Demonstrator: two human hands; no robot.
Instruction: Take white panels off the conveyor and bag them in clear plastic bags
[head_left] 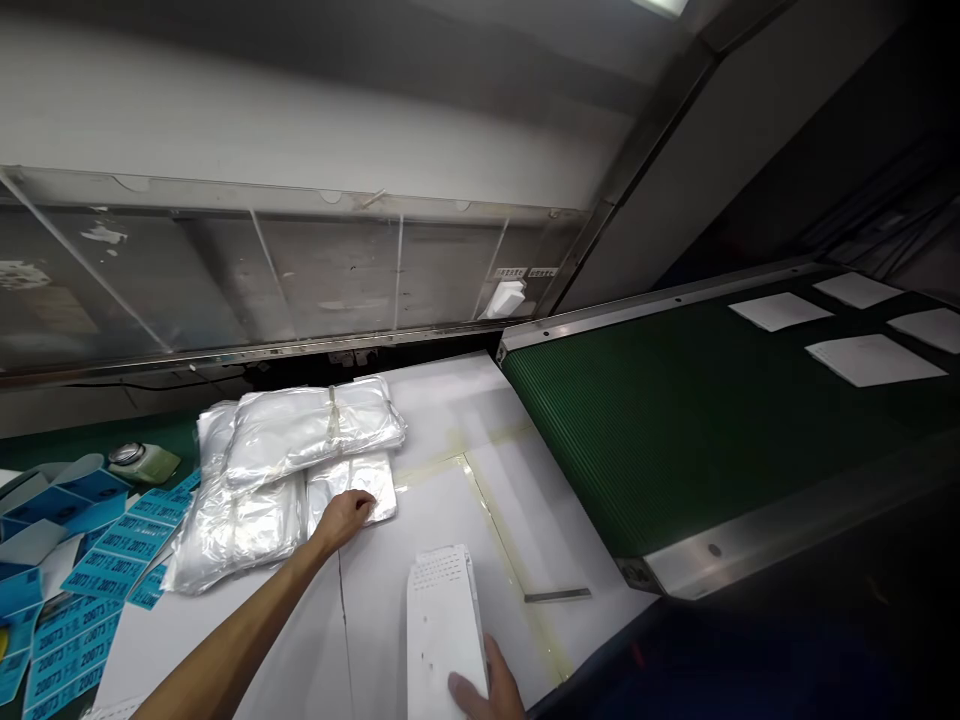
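One stack of white papers [445, 630] is held in the right hand [491, 690] at the lower edge of the view. The thumb is laid on the face of the stack, and the other fingers are set along its right side, largely hidden; the grip is closed to the thickness of the stack. Rows of small print are borne near the upper end of the top sheet.

The left hand [349, 515] is placed over the front of a small pile of clear plastic bags [379, 472]. Its fingers are curled inward, with the tips brought close to the thumb; whether a bag is pinched between them cannot be told. The stack is located to the right and in front of this pile, apart from it.

Two larger bundles are arranged beside the pile. The left bundle [247, 530] is laid on the white tabletop [382, 600]; the upper bundle [292, 430], bound with a band [333, 412], is rested partly across it, and the back of the small pile is overlapped.

A dark metal strip [557, 595] is seen right of the stack. Further right, four white sheets [876, 360] are supported on a green conveyor belt [637, 450]. At the left, blue labels [116, 555] printed "20073" are spread near a lidded jar [142, 462].
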